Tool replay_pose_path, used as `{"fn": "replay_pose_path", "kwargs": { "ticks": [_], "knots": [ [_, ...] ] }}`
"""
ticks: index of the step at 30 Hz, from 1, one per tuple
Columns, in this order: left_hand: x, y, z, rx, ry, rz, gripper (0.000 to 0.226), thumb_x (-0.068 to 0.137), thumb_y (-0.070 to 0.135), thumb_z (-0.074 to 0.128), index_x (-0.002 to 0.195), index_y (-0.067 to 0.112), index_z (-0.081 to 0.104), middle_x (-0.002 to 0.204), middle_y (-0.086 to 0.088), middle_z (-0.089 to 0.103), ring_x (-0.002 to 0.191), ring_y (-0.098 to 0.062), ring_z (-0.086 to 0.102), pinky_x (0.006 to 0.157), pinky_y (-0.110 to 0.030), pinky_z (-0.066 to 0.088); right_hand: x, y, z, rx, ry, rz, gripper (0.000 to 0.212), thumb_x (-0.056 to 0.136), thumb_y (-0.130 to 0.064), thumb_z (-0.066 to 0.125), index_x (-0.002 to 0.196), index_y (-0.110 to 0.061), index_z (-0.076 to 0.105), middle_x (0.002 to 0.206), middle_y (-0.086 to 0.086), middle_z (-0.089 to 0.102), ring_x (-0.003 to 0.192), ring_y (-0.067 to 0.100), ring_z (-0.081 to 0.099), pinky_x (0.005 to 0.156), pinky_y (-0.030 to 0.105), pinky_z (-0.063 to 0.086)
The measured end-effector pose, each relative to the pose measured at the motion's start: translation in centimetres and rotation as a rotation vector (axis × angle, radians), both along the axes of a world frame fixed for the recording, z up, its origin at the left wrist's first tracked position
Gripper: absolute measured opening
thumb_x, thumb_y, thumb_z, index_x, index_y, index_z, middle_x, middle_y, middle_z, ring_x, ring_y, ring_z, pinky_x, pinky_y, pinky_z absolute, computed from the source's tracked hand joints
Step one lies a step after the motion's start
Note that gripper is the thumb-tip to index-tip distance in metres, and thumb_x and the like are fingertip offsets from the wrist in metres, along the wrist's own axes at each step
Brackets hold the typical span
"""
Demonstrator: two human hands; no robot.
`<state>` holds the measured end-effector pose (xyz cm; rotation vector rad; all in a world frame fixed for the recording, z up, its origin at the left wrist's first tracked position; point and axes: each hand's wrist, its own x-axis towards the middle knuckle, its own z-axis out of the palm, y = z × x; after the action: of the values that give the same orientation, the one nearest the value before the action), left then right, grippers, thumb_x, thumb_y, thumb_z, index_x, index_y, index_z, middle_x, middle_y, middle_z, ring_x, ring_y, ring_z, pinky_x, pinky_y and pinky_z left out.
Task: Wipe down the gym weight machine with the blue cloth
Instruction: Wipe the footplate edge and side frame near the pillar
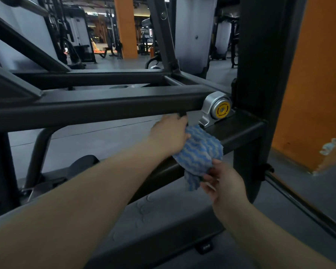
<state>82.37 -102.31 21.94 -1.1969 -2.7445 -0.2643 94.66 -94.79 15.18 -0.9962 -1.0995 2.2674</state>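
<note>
The blue cloth (199,154), wavy-striped and bunched, hangs between my two hands in front of the weight machine's dark frame. My left hand (170,134) grips its upper edge just under the horizontal black bar (105,107). My right hand (224,183) pinches the cloth's lower corner with fingertips. A silver pivot bearing with a yellow cap (218,109) sits just above the cloth, where the bar meets the black upright post (260,84).
A lower black crossbar (241,131) runs behind the cloth. A grey padded surface (153,216) lies below my arms. An orange wall (318,84) stands at right, an orange pillar (125,26) and other machines at the back. A thin steel rod (303,206) slants at lower right.
</note>
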Motion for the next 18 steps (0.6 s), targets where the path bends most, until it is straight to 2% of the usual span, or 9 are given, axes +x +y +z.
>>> {"fn": "replay_pose_path", "kwargs": {
  "ticks": [2,5,8,10,13,14,16,17,18],
  "knots": [
    [3.5,0.4,-1.3,0.06,0.099,0.024,0.058,0.094,0.049,0.04,0.138,0.012,0.032,0.136,-0.013,0.04,0.123,-0.03,0.038,0.098,-0.04,0.036,-0.5,0.7,-0.2,-0.01,-0.045,-0.03,0.019,0.094,-0.007,0.045,0.089,-0.018,0.06,0.072,0.003,0.052,0.056,0.012,0.044,0.055,0.026,0.041],
    [6.0,1.3,-2.7,-0.067,0.019,0.012,0.099,0.079,0.074,0.042,0.147,0.008,0.014,0.148,-0.018,0.023,0.132,-0.035,0.027,0.107,-0.045,0.029,-1.4,1.4,-1.0,-0.063,-0.063,-0.054,0.018,0.095,-0.008,0.042,0.093,-0.014,0.059,0.072,0.005,0.054,0.06,0.014,0.047,0.054,0.026,0.042],
    [3.7,2.0,-2.1,-0.113,-0.062,-0.014,0.116,0.067,0.077,0.056,0.149,0.011,0.007,0.152,-0.016,0.015,0.136,-0.035,0.021,0.112,-0.045,0.024,-1.9,1.8,-1.8,-0.126,-0.024,-0.02,0.018,0.095,-0.009,0.042,0.1,-0.01,0.058,0.077,0.007,0.057,0.065,0.016,0.054,0.05,0.025,0.045],
    [2.4,2.5,-1.2,-0.119,-0.171,-0.02,0.118,0.061,0.075,0.064,0.149,0.016,0.01,0.15,-0.01,0.021,0.134,-0.031,0.028,0.109,-0.041,0.03,-2.2,2.1,-2.0,-0.197,0.02,0.01,0.018,0.095,-0.011,0.042,0.092,-0.007,0.059,0.078,0.007,0.059,0.066,0.017,0.056,0.053,0.024,0.047],
    [0.6,2.7,0.6,-0.091,-0.455,-0.042,0.103,0.063,0.063,0.072,0.143,0.019,0.025,0.138,0.002,0.04,0.121,-0.019,0.044,0.098,-0.03,0.038,-3.3,2.8,-2.2,-0.302,0.097,0.024,0.019,0.096,-0.017,0.043,0.086,-0.011,0.058,0.08,0.003,0.056,0.058,0.013,0.055,0.055,0.023,0.048],
    [0.0,2.6,1.2,-0.072,-0.563,-0.042,0.095,0.066,0.057,0.074,0.142,0.021,0.028,0.133,0.005,0.044,0.116,-0.015,0.047,0.095,-0.027,0.038,-3.7,3.0,-2.4,-0.331,0.104,0.022,0.017,0.096,-0.019,0.042,0.092,-0.012,0.057,0.089,0.002,0.054,0.063,0.012,0.056,0.062,0.025,0.05],
    [-1.1,2.5,1.7,-0.052,-0.703,-0.03,0.083,0.073,0.047,0.072,0.141,0.022,0.03,0.126,0.006,0.048,0.105,-0.011,0.047,0.091,-0.026,0.038,-4.5,3.3,-2.5,-0.368,0.106,0.021,0.02,0.097,-0.026,0.041,0.112,-0.017,0.053,0.113,0.001,0.047,0.103,0.02,0.056,0.096,0.038,0.043],
    [-1.6,2.5,1.6,-0.052,-0.742,-0.025,0.079,0.076,0.044,0.069,0.141,0.022,0.031,0.122,0.006,0.05,0.1,-0.01,0.048,0.09,-0.026,0.038,-4.9,3.3,-2.6,-0.383,0.112,0.032,0.029,0.097,-0.03,0.042,0.121,-0.019,0.052,0.123,-0.001,0.047,0.119,0.025,0.048,0.106,0.045,0.034],
    [-2.0,2.6,1.5,-0.055,-0.773,-0.019,0.073,0.079,0.043,0.066,0.14,0.022,0.032,0.116,0.006,0.05,0.095,-0.008,0.049,0.088,-0.025,0.038,-5.2,3.2,-2.7,-0.408,0.155,0.059,0.034,0.096,-0.033,0.043,0.124,-0.018,0.053,0.13,0.001,0.049,0.125,0.029,0.046,0.108,0.051,0.03]
  ]
}}
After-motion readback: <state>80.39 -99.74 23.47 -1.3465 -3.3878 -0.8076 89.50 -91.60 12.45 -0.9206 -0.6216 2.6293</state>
